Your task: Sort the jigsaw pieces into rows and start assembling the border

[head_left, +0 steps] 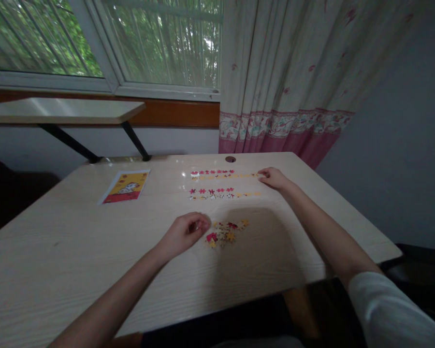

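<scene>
My right hand (271, 178) reaches across the table to the right end of a row of yellow puzzle pieces (239, 176). Its thumb and fingertips are pinched on a puzzle piece there, mostly covered by the fingers. My left hand (188, 231) rests on the table just left of a loose heap of puzzle pieces (223, 234) in white, yellow and red. Its fingers curl toward the thumb; whether anything small is between them is hidden. Red pieces (212, 172) line the farthest row. Nearer lie a short red row (211, 191) and a white-and-yellow row (221, 196).
A printed picture sheet (126, 187) with a white animal on yellow and red lies at the left of the wooden table (76, 256). A raised shelf (65, 111) on dark legs stands at the back left. Behind are a round cable hole (230, 159), a window and curtain (275, 72).
</scene>
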A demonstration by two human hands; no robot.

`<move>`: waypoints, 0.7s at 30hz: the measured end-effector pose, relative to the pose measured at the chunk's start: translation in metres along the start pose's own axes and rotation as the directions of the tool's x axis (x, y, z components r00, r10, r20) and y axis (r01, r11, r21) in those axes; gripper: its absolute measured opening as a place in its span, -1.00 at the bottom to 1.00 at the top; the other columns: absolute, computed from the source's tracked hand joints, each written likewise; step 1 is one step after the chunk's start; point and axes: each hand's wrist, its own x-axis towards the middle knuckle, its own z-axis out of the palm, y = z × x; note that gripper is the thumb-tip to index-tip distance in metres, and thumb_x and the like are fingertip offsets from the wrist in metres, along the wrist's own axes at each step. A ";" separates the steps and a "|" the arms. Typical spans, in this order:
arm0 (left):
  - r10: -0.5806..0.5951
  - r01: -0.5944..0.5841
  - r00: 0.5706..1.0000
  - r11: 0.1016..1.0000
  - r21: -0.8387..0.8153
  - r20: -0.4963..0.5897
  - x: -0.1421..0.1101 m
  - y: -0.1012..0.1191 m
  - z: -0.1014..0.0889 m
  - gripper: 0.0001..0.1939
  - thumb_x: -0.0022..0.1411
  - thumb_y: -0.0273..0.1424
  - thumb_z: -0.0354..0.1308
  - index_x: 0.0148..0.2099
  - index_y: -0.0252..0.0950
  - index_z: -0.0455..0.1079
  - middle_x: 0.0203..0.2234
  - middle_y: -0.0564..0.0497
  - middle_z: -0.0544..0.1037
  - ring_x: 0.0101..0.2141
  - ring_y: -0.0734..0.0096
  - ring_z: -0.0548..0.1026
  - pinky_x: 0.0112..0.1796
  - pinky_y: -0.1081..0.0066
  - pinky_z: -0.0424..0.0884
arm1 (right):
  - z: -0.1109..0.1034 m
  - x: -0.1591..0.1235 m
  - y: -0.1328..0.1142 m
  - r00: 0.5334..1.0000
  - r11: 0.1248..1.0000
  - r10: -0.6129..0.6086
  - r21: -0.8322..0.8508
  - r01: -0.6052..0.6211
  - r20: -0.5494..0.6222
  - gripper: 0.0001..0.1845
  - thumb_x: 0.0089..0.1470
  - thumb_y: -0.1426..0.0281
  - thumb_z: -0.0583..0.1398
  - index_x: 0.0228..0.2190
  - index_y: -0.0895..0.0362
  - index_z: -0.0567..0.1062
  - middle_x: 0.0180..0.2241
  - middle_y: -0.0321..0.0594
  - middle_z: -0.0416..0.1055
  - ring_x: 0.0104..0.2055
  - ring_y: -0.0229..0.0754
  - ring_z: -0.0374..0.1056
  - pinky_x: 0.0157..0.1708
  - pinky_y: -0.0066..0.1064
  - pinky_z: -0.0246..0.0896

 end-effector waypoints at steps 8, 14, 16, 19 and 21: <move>0.015 -0.015 1.000 1.000 0.008 0.005 0.000 -0.003 0.000 -0.80 0.17 -0.34 0.00 -0.35 -0.35 0.38 -0.53 0.03 0.40 -0.51 0.50 0.28 -0.48 0.50 0.20 | -0.013 -0.056 -0.079 0.880 0.901 -0.415 0.241 0.362 0.229 -0.81 -0.04 0.36 0.19 -0.33 0.16 0.52 -0.39 -0.22 0.45 -0.38 -0.29 0.32 -0.34 -0.47 0.21; 0.010 -0.010 1.000 1.000 0.020 -0.001 -0.001 -0.001 -0.001 -0.80 0.17 -0.34 0.00 -0.35 -0.35 0.38 -0.53 0.03 0.40 -0.52 0.50 0.29 -0.49 0.51 0.20 | -0.003 -0.083 -0.113 0.690 0.797 -0.603 0.317 0.513 0.399 -0.81 -0.18 0.40 0.30 -0.40 0.11 0.52 -0.45 -0.30 0.41 -0.44 -0.33 0.28 -0.43 -0.52 0.17; 0.003 -0.003 1.000 1.000 0.017 0.003 0.000 0.000 -0.001 -0.80 0.17 -0.35 0.00 -0.35 -0.35 0.39 -0.52 0.02 0.41 -0.51 0.50 0.29 -0.48 0.50 0.21 | -0.001 -0.085 -0.115 0.671 0.791 -0.612 0.333 0.513 0.420 -0.86 -0.15 0.41 0.29 -0.42 0.13 0.50 -0.49 -0.32 0.39 -0.47 -0.35 0.26 -0.45 -0.52 0.16; 0.007 -0.007 1.000 1.000 0.000 0.000 0.000 -0.001 0.000 -0.80 0.17 -0.35 0.01 -0.35 -0.35 0.39 -0.52 0.03 0.40 -0.52 0.51 0.28 -0.49 0.51 0.20 | -0.002 -0.087 -0.115 0.676 0.797 -0.603 0.347 0.494 0.423 -0.90 -0.14 0.44 0.27 -0.46 0.15 0.49 -0.52 -0.33 0.37 -0.49 -0.36 0.23 -0.47 -0.53 0.14; 0.009 -0.009 1.000 1.000 -0.009 -0.006 0.000 -0.001 0.001 -0.80 0.17 -0.34 0.01 -0.36 -0.35 0.39 -0.54 0.04 0.39 -0.53 0.52 0.26 -0.51 0.52 0.18 | -0.005 -0.088 -0.117 0.682 0.799 -0.598 0.374 0.470 0.420 -0.93 -0.12 0.43 0.26 -0.47 0.14 0.48 -0.53 -0.35 0.36 -0.50 -0.37 0.22 -0.49 -0.55 0.12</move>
